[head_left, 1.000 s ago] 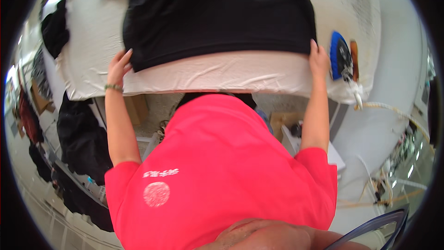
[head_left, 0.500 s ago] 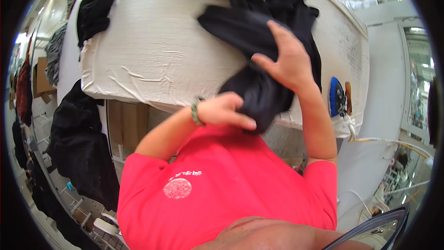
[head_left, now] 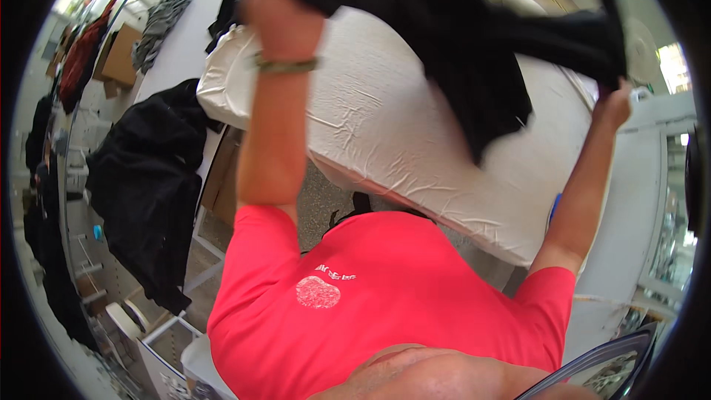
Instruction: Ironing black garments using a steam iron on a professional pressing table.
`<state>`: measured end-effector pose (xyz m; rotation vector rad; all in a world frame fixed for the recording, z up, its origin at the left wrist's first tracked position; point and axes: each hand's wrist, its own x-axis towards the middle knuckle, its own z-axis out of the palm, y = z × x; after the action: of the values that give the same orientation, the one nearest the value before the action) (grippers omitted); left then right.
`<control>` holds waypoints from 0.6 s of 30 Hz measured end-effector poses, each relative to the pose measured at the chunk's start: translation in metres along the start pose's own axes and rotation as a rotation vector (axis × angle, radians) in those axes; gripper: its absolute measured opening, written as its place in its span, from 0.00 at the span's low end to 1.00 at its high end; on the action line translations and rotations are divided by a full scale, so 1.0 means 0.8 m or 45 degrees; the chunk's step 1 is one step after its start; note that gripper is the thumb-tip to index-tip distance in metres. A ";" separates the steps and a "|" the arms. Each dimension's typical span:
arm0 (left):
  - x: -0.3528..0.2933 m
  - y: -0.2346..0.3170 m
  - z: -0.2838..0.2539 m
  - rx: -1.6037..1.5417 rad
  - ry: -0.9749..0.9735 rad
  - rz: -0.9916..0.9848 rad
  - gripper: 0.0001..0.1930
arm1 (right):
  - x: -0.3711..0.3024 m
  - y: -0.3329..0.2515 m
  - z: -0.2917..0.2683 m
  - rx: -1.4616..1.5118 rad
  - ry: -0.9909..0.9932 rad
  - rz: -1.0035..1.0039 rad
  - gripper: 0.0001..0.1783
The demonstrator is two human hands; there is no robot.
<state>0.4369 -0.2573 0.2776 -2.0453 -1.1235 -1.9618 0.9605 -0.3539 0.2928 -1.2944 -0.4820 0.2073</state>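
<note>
A black garment (head_left: 466, 37), blurred by motion, is stretched in the air above the padded ironing table (head_left: 355, 111). My left hand (head_left: 285, 15) is raised at the upper left, smeared, and closed at one end of the cloth; its fingertips are hard to make out. Out at the far right, my right hand (head_left: 613, 106) grips the other end, from which a long narrow part runs back to the middle. One loose part of the garment hangs down over the white table cover.
Black cloth (head_left: 148, 185) drapes over a stand at the left. Behind my left hand lies another dark piece (head_left: 226, 7). A grey heap (head_left: 164, 26) and a cardboard box (head_left: 122, 55) are farther left. Something blue (head_left: 555, 206) shows beside my right forearm.
Both hands have moved apart and up, lifting the black garment off the table and spreading it. My right hand, earlier open over the cloth, now grips it. The view has turned.
</note>
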 end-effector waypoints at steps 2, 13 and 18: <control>0.021 0.018 -0.017 0.469 -0.170 0.129 0.17 | 0.029 -0.034 -0.047 0.348 0.111 0.005 0.20; -0.105 0.230 0.074 0.086 -0.674 0.057 0.15 | -0.005 -0.046 -0.267 0.247 0.212 -0.277 0.22; -0.145 0.296 0.125 0.017 -0.914 0.014 0.15 | 0.164 0.103 -0.382 -1.234 -0.381 -0.676 0.29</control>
<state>0.6618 -0.4256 0.2541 -2.8280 -1.1961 -1.2026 1.2243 -0.5436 0.1856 -2.0147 -1.2570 -0.3337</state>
